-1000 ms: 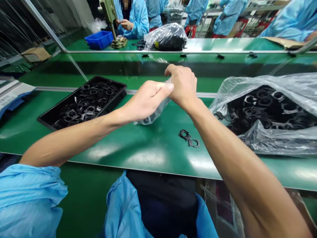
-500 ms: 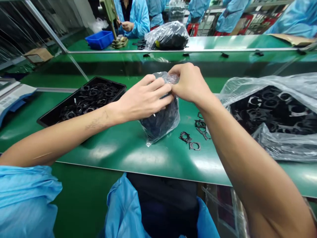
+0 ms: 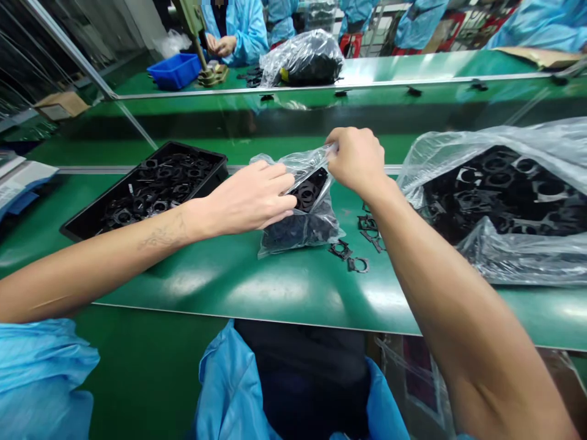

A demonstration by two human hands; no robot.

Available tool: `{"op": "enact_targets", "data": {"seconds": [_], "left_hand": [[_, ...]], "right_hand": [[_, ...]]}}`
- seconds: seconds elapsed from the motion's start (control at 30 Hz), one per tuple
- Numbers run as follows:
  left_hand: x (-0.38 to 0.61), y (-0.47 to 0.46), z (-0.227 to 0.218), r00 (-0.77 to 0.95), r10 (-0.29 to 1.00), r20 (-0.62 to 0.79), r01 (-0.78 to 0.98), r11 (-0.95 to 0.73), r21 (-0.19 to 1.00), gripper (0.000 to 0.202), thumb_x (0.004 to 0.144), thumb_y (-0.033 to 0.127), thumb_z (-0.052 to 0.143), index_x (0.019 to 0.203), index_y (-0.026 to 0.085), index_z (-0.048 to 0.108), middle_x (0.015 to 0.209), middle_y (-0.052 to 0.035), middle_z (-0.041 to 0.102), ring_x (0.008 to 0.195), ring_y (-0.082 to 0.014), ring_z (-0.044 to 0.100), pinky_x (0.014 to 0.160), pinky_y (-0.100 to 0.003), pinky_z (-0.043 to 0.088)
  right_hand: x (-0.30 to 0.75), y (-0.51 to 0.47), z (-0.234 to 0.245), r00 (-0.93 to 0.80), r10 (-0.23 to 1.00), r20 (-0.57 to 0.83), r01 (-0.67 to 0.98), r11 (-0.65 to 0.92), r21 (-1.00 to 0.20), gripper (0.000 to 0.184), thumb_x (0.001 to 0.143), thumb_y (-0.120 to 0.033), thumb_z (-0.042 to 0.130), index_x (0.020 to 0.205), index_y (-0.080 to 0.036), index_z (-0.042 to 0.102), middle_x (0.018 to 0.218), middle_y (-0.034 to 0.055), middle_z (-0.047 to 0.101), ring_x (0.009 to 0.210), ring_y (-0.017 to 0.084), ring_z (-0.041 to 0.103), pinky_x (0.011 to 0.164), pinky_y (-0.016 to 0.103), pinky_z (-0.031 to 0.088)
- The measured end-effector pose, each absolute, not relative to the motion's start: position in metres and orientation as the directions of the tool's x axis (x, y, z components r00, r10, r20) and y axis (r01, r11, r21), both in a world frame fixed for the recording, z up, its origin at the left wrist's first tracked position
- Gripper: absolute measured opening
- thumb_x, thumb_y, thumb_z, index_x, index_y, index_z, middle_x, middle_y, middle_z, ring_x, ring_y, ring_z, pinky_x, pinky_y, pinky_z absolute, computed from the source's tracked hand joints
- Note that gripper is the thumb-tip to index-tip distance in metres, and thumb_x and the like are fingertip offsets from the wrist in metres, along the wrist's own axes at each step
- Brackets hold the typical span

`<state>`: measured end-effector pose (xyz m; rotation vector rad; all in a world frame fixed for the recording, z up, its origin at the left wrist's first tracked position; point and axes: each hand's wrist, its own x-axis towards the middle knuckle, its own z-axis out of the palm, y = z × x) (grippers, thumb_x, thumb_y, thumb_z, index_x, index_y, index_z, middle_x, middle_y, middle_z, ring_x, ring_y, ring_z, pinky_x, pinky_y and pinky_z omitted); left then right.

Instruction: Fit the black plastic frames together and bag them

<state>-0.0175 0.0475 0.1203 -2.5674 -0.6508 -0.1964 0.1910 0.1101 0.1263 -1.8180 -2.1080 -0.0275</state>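
A small clear plastic bag [image 3: 305,217] filled with black plastic parts rests on the green table [image 3: 257,287] in front of me. My right hand [image 3: 356,159] pinches the bag's upper right edge and holds the mouth up. My left hand [image 3: 250,198] lies against the bag's left side with its fingertips at the opening, the fingers curled on the plastic. A few loose black ring-shaped parts [image 3: 355,256] lie on the table just right of the bag.
A black tray [image 3: 92,220] with several black parts sits at the left. A large clear bag [image 3: 499,195] of the same parts lies at the right. Across the belt, a person in a blue coat works beside a blue bin [image 3: 174,68] and another bag [image 3: 302,58].
The small bag has been set lower on the table and its mouth pulled open. My right hand moved right with the edge; my left hand slid down to the opening.
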Motion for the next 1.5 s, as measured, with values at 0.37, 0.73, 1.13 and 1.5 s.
{"op": "enact_targets", "data": {"seconds": [0.37, 0.73, 1.13, 1.5], "left_hand": [[-0.033, 0.026, 0.106, 0.948, 0.309, 0.071, 0.316, -0.896, -0.313, 0.023, 0.099, 0.019, 0.05, 0.08, 0.018, 0.063, 0.085, -0.0058, 0.065, 0.077, -0.0179, 0.059, 0.065, -0.032, 0.039], [-0.035, 0.031, 0.105, 0.926, 0.374, -0.042, 0.354, -0.903, -0.242, 0.023, 0.101, 0.027, 0.049, 0.083, 0.019, 0.061, 0.08, -0.0045, 0.062, 0.07, -0.0167, 0.058, 0.055, -0.027, 0.036], [-0.044, 0.052, 0.14, 0.876, 0.48, -0.039, 0.422, -0.803, -0.42, 0.015, 0.091, 0.009, 0.056, 0.082, 0.019, 0.063, 0.079, -0.0057, 0.063, 0.072, -0.0194, 0.058, 0.056, -0.03, 0.037], [-0.05, 0.174, 0.126, 0.698, 0.69, 0.194, 0.693, -0.582, -0.425, 0.028, 0.089, 0.002, 0.046, 0.082, 0.012, 0.07, 0.096, -0.0169, 0.071, 0.101, -0.028, 0.062, 0.091, -0.041, 0.048]], "right_hand": [[0.202, 0.12, 0.106, -0.133, 0.941, 0.312, 0.969, 0.19, -0.16, 0.038, 0.086, -0.008, 0.048, 0.116, -0.011, 0.071, 0.112, 0.0196, 0.073, 0.106, 0.038, 0.068, 0.088, 0.05, 0.053], [0.225, 0.116, 0.09, -0.101, 0.959, 0.264, 0.986, 0.132, -0.105, 0.03, 0.09, -0.015, 0.051, 0.113, -0.013, 0.071, 0.116, 0.0218, 0.072, 0.107, 0.038, 0.066, 0.088, 0.05, 0.052], [0.253, 0.119, 0.089, -0.031, 0.96, 0.279, 0.976, 0.09, -0.199, 0.035, 0.087, -0.016, 0.052, 0.114, -0.019, 0.074, 0.11, 0.0158, 0.076, 0.104, 0.036, 0.067, 0.086, 0.044, 0.052], [0.221, 0.128, 0.08, 0.0, 0.99, 0.142, 0.966, 0.037, -0.257, 0.036, 0.088, -0.028, 0.058, 0.119, -0.015, 0.073, 0.112, 0.0181, 0.078, 0.108, 0.035, 0.072, 0.083, 0.038, 0.054]]}}
